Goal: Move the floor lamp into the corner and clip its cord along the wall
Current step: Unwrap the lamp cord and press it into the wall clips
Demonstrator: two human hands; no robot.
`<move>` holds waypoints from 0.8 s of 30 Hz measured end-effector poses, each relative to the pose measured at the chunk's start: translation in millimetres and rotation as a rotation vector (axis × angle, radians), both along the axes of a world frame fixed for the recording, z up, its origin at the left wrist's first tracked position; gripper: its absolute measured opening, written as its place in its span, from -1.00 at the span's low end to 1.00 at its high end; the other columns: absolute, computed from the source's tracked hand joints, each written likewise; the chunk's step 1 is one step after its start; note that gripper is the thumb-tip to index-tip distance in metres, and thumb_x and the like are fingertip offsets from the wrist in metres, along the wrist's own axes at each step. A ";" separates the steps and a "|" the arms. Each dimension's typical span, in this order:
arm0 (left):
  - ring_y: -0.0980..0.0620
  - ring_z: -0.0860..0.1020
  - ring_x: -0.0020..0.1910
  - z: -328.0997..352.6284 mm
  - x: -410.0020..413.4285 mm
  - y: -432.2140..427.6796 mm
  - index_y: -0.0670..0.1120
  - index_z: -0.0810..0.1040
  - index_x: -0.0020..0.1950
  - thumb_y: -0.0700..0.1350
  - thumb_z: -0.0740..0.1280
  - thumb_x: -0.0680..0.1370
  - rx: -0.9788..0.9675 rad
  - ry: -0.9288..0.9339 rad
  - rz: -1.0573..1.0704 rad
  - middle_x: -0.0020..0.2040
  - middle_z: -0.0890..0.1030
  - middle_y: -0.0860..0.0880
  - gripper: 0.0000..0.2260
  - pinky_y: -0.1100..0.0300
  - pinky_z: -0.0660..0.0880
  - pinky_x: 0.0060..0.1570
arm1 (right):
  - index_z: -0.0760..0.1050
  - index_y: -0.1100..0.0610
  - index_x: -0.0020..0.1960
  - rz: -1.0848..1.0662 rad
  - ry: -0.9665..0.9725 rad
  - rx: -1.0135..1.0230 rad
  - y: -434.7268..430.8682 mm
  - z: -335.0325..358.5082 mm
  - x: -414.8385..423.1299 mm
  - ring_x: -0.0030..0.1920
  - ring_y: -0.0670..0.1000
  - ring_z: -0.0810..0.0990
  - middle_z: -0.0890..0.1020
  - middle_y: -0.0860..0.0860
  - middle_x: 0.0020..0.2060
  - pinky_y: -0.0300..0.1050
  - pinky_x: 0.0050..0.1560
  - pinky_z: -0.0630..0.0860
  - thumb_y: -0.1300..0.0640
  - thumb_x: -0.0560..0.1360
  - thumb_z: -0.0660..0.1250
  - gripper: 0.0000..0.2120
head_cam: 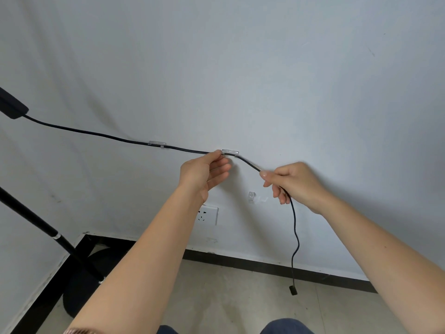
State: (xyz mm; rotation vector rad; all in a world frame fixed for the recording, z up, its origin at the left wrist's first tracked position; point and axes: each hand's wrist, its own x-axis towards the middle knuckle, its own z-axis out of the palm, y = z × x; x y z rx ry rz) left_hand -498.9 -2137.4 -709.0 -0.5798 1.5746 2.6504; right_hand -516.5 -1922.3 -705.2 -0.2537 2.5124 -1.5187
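The black floor lamp's pole (pixel 33 221) rises from its round base (pixel 79 280) in the corner at the left. Its black cord (pixel 96 134) runs from an inline box (pixel 12 108) along the white wall through a clear clip (pixel 157 143) and a second clear clip (pixel 230 152). My left hand (pixel 204 173) pinches the cord just left of the second clip. To the right of that clip my right hand (pixel 296 184) grips the cord. Below it the cord hangs loose, its plug (pixel 293 290) dangling above the floor.
A third clear clip (pixel 251 196) sits lower on the wall, with no cord in it. A white wall socket (pixel 208 215) is below my left wrist. A black skirting board (pixel 265 265) borders the pale tiled floor (pixel 228 300). My knees show at the bottom edge.
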 end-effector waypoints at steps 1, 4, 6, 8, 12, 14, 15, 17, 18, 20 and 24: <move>0.03 0.67 -0.37 -0.1 -0.1 0.0 -0.17 0.61 -0.20 -0.16 0.41 0.47 -0.001 0.002 0.001 -0.37 0.70 -0.05 -0.90 0.23 0.61 -0.38 | 0.63 0.21 -0.31 0.003 -0.037 -0.034 7.2 -6.3 -0.2 -0.55 0.04 0.43 0.50 0.05 -0.55 -0.19 -0.49 0.39 -0.04 0.45 0.39 -0.67; 0.04 0.67 -0.36 -1.8 0.0 0.0 -0.16 0.61 -0.19 -0.15 0.41 0.47 -0.002 0.012 0.007 -0.36 0.70 -0.05 -0.90 0.23 0.61 -0.38 | 0.64 0.18 -0.33 -0.026 -0.188 -0.168 25.1 -27.6 -0.6 -0.48 0.04 0.36 0.43 0.05 -0.51 -0.14 -0.35 0.38 0.00 0.49 0.32 -0.67; 0.04 0.67 -0.36 -3.6 -0.6 0.7 -0.15 0.61 -0.20 -0.13 0.41 0.47 -0.006 0.021 0.011 -0.35 0.70 -0.04 -0.90 0.23 0.60 -0.38 | 0.64 0.18 -0.30 -0.032 -0.267 -0.233 30.6 -43.6 -0.3 -0.45 0.02 0.38 0.44 0.02 -0.50 -0.14 -0.27 0.40 0.04 0.51 0.28 -0.68; 0.05 0.67 -0.36 -5.9 -2.1 1.0 -0.15 0.62 -0.20 -0.13 0.41 0.47 -0.013 0.032 0.021 -0.36 0.70 -0.03 -0.89 0.24 0.60 -0.39 | 0.64 0.19 -0.26 -0.042 -0.311 -0.260 31.8 -61.0 1.2 -0.41 0.02 0.40 0.45 0.00 -0.50 -0.13 -0.19 0.44 0.05 0.52 0.28 -0.70; 0.05 0.67 -0.36 -8.1 -4.3 0.9 -0.15 0.62 -0.21 -0.13 0.41 0.47 -0.019 0.046 0.040 -0.36 0.69 -0.04 -0.90 0.25 0.59 -0.39 | 0.62 0.18 -0.26 -0.099 -0.378 -0.253 33.4 -90.0 9.4 -0.34 0.02 0.46 0.48 -0.02 -0.50 -0.07 -0.06 0.49 -0.06 0.47 0.35 -0.68; 0.05 0.67 -0.35 -8.9 -3.8 2.0 -0.14 0.62 -0.21 -0.13 0.41 0.47 -0.017 0.052 0.043 -0.35 0.69 -0.03 -0.90 0.24 0.59 -0.38 | 0.62 0.19 -0.26 -0.134 -0.380 -0.227 33.1 -101.9 13.5 -0.35 0.02 0.47 0.48 -0.01 -0.50 -0.07 -0.05 0.51 -0.15 0.41 0.39 -0.62; 0.05 0.67 -0.35 -9.4 -3.6 2.6 -0.14 0.62 -0.20 -0.13 0.41 0.47 -0.014 0.055 0.045 -0.35 0.69 -0.03 -0.90 0.24 0.59 -0.37 | 0.62 0.19 -0.28 -0.159 -0.364 -0.208 31.3 -107.7 15.0 -0.37 0.01 0.48 0.48 0.00 -0.51 -0.09 -0.07 0.53 -0.19 0.37 0.42 -0.58; 0.04 0.67 -0.34 -10.5 -3.4 4.5 -0.14 0.62 -0.20 -0.12 0.41 0.48 -0.005 0.059 0.049 -0.35 0.69 -0.03 -0.90 0.24 0.60 -0.37 | 0.62 0.20 -0.32 -0.210 -0.315 -0.156 24.8 -118.9 16.4 -0.42 -0.02 0.48 0.49 -0.01 -0.54 -0.15 -0.14 0.56 -0.25 0.30 0.45 -0.54; 0.04 0.67 -0.34 -10.9 -3.1 4.9 -0.14 0.62 -0.19 -0.12 0.41 0.48 -0.003 0.060 0.049 -0.34 0.69 -0.02 -0.90 0.24 0.60 -0.36 | 0.61 0.19 -0.34 -0.224 -0.290 -0.139 20.4 -123.4 16.3 -0.43 -0.02 0.48 0.49 -0.02 -0.55 -0.16 -0.15 0.57 -0.23 0.31 0.46 -0.55; 0.04 0.67 -0.33 -11.5 -3.3 5.0 -0.13 0.62 -0.18 -0.11 0.40 0.48 -0.005 0.063 0.048 -0.33 0.69 -0.02 -0.90 0.24 0.59 -0.36 | 0.60 0.17 -0.36 -0.219 -0.256 -0.158 12.6 -129.9 14.8 -0.39 -0.01 0.49 0.51 -0.04 -0.54 -0.11 -0.14 0.57 -0.10 0.40 0.45 -0.65; 0.04 0.68 -0.33 -12.0 -3.8 5.3 -0.12 0.62 -0.17 -0.10 0.40 0.49 -0.030 0.068 0.052 -0.32 0.69 -0.01 -0.89 0.25 0.58 -0.37 | 0.67 0.19 -0.17 -0.193 -0.278 -0.255 5.4 -136.3 13.4 -0.42 -0.04 0.40 0.48 -0.02 -0.47 -0.21 -0.34 0.40 0.19 0.49 0.38 -0.88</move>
